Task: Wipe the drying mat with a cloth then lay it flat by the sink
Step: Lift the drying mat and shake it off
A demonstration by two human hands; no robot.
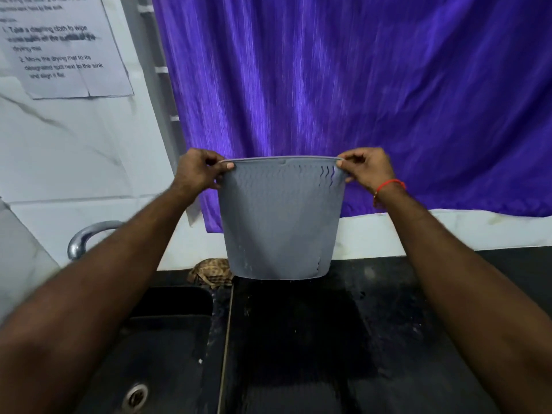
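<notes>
- While hanging upright above the black desk (388,324), the grey mat (280,222) is being held by its top corners.
- Left hand (198,171) is pinching the left corner; right hand (366,168) is pinching the right, both grips closed on it.
- Cloth (212,273) is lying behind the sink (167,339), beside the mat's lower edge.

Both hands, left hand (199,171) and right hand (367,168), pinch the top corners of a grey ridged silicone drying mat (280,219), hanging it upright above the black counter (388,309) beside the black sink (167,339).
</notes>
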